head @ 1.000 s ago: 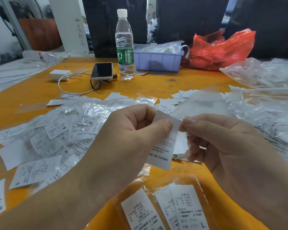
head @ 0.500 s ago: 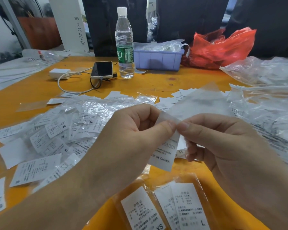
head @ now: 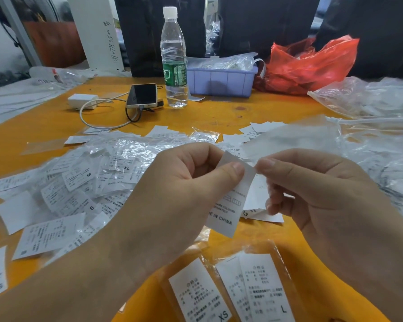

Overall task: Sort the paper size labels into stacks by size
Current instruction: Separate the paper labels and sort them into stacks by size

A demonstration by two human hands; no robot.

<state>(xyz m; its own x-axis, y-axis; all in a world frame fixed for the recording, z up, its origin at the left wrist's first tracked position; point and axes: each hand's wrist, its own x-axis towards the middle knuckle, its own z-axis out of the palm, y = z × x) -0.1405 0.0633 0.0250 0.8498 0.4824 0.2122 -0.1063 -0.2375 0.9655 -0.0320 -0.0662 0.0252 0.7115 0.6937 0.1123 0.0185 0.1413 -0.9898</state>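
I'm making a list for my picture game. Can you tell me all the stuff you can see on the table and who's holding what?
held label: one, white, pinched between both hands at the middle
loose labels: many, white, heaped on the left
bagged labels: a few, white, XS and L, near edge
table: one, orange
water bottle: one, clear, white cap, far middle
phone: one, dark screen, left of the bottle
charger: one, white, far left, with cable
tray: one, lilac, right of the bottle
red bag: one, far right
clear bags: several, right side
left hand: one, thumb on the label
right hand: one, at the label's top edge
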